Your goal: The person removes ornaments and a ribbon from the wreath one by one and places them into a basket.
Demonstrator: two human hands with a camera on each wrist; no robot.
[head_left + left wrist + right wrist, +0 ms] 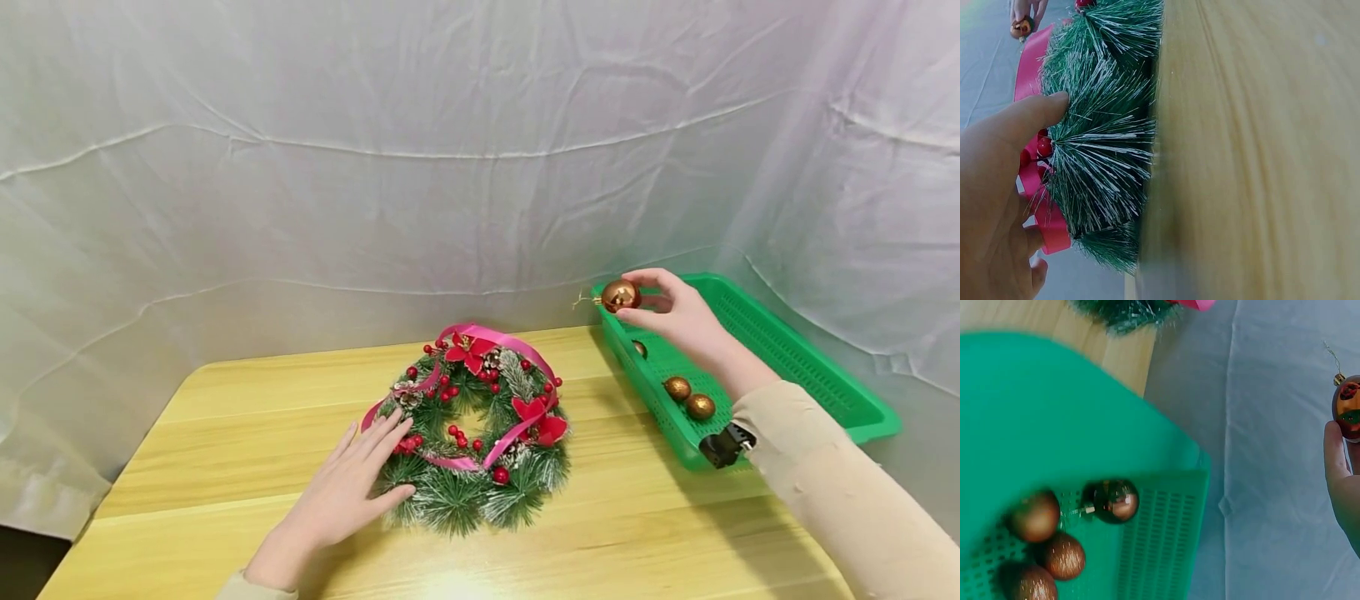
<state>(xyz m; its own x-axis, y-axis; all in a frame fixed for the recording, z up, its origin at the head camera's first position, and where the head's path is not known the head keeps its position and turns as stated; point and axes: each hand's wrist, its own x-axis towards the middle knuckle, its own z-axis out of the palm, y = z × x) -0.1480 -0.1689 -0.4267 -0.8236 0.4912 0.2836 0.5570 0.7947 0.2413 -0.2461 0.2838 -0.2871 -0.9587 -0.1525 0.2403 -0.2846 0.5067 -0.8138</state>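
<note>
A green Christmas wreath (450, 492) with red berries, red poinsettia flowers, pine cones and a pink ribbon (517, 343) lies on the table. My left hand (341, 492) rests at its left side, fingers extended over the greenery and thumb apart. In the left wrist view the thumb lies against the frosted needles (1100, 150). Between thumb and fingers, my right hand (686, 321) pinches a shiny copper Christmas bauble (621, 295). Its gold hanging string points left, and the bauble is raised over the far left corner of the green basket (873, 417).
Several more copper baubles lie inside the basket, among them a glittery one (701, 407) and a shiny one (1117, 501). The basket stands right of the wreath on the wooden table (247, 417). Pale cloth (375, 217) hangs behind and to the sides.
</note>
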